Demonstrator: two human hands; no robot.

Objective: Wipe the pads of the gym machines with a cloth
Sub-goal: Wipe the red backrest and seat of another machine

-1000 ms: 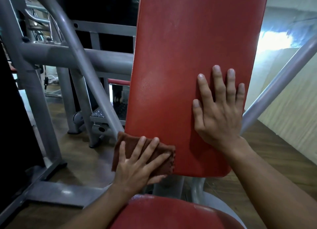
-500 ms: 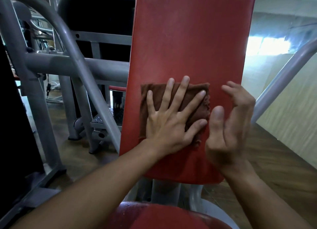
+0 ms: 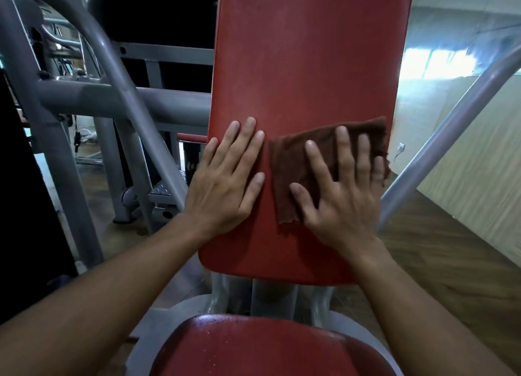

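Note:
A tall red back pad (image 3: 304, 65) stands upright in front of me. A brown cloth (image 3: 293, 164) lies flat against its lower right part. My right hand (image 3: 341, 192) presses the cloth to the pad with straight, spread fingers. My left hand (image 3: 228, 178) rests flat on the bare pad just left of the cloth, fingers straight, not touching the cloth. Below, the red seat pad (image 3: 253, 350) shows small droplets on its surface.
Grey steel tubes of the machine frame (image 3: 93, 99) cross on the left. One slanted grey bar (image 3: 451, 121) rises at the right. A white post (image 3: 262, 294) carries the back pad above the seat. Wooden floor (image 3: 439, 251) lies to the right.
The cloth passed from my left hand to my right hand and moved to the pad's right side. My left hand shifted left onto the bare pad.

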